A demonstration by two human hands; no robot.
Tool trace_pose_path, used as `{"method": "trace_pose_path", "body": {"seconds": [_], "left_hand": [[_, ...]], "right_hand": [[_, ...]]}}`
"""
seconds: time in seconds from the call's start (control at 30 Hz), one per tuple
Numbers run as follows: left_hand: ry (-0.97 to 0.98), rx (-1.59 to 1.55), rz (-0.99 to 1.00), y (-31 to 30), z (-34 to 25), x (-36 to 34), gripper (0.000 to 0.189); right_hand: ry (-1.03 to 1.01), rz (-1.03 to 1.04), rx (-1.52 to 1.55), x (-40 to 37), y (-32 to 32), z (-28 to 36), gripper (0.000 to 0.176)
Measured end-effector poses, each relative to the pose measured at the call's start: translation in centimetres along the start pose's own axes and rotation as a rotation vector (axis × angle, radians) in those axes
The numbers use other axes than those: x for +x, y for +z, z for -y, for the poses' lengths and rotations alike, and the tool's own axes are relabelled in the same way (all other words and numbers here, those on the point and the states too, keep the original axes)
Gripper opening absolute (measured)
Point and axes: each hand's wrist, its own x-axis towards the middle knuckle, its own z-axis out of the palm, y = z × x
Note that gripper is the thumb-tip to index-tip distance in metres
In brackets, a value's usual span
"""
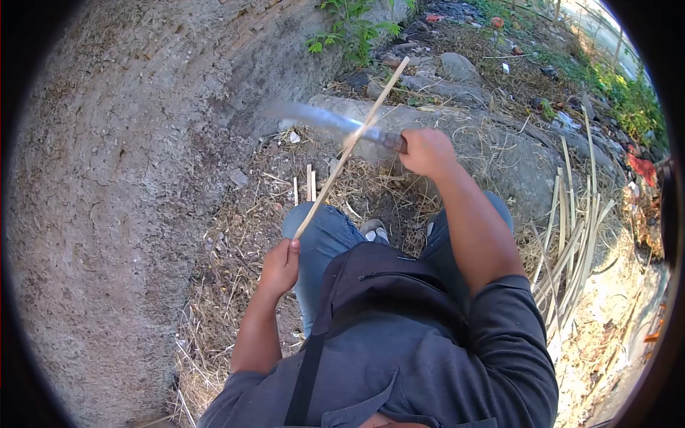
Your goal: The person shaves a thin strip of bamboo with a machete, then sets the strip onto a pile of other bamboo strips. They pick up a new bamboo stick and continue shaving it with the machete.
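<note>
A long, pale strip of wood or bamboo (327, 187) slants up and to the right from my left hand (280, 267), whose fingers are closed round its lower end. My right hand (428, 152) is closed round the dark handle of a large knife (325, 117). The blade points left, slightly blurred, and crosses the strip above its middle. Whether the edge has entered the strip is too blurred to tell. Both hands are in front of my knees, the right one farther forward and well apart from the left.
A rough wall (121, 178) rises on the left. Flat rock (457, 135) lies ahead, with a green plant (351, 32) behind it. Many pale strips (571, 246) are piled at the right. Short pieces (311, 184) stand beyond my left knee. Dry shavings litter the ground.
</note>
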Motion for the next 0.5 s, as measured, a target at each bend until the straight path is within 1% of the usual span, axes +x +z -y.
{"method": "trace_pose_path", "body": {"seconds": [0.07, 0.1, 0.17, 0.2, 0.3, 0.37, 0.47, 0.5], "left_hand": [[0.023, 0.001, -0.001, -0.6, -0.1, -0.4, 0.041], [0.017, -0.009, -0.002, -0.8, -0.5, -0.5, 0.041], [0.085, -0.038, -0.059, 0.5, 1.3, -0.3, 0.040], [0.122, -0.051, -0.079, 1.0, 2.0, 0.0, 0.040], [0.003, -0.186, -0.015, 1.5, 0.9, 0.1, 0.040], [0.006, -0.207, -0.022, 1.9, 0.7, 0.4, 0.040], [0.015, -0.209, -0.026, 1.8, 1.5, 0.4, 0.041], [0.016, -0.205, -0.026, 1.4, 2.0, 0.0, 0.041]], "right_hand": [[0.193, -0.048, 0.072, 0.7, 0.3, -0.9, 0.019], [0.180, -0.039, 0.082, 0.8, 0.4, -0.6, 0.020], [0.161, -0.029, 0.102, 0.5, 0.7, -0.3, 0.022], [0.109, 0.009, 0.102, 0.2, 0.4, 0.3, 0.022], [-0.061, 0.116, 0.079, -1.1, 0.0, 3.2, 0.022], [-0.202, 0.140, 0.040, -1.2, 0.6, 4.4, 0.021], [-0.266, 0.105, 0.047, -1.0, 0.7, 4.1, 0.024], [-0.167, 0.094, 0.082, -0.8, 0.5, 3.4, 0.023]]}}
